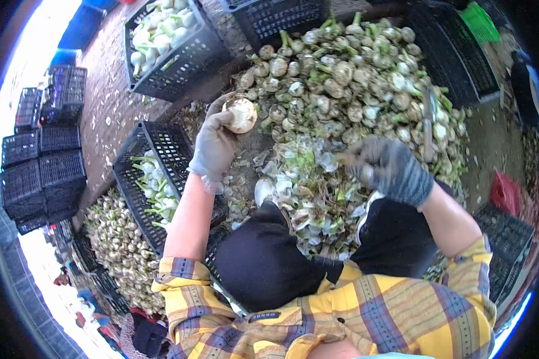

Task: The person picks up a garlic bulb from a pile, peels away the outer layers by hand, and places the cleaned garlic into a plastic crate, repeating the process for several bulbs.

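My left hand (214, 142), in a pale glove, is closed around an onion-like bulb (242, 115) whose pale, broad face is turned up. Over the heap of peelings, my right hand (389, 169) wears a dark grey glove. Its fingers are curled together and smeared by motion, with a brownish bit at their tips that I cannot make out. Papery skins and green scraps (317, 203) cover the ground between my knees. Beyond them spreads a big pile of unpeeled bulbs (341, 75) with short stems.
A black crate (185, 75) of white bulbs stands at the upper left; another crate (161, 140) with green-stemmed bulbs is beside my left arm. More bulbs (123, 248) lie farther left, near stacked crates (45, 173). A long narrow strip (428, 122) rests on the right of the pile, near a black crate (455, 60).
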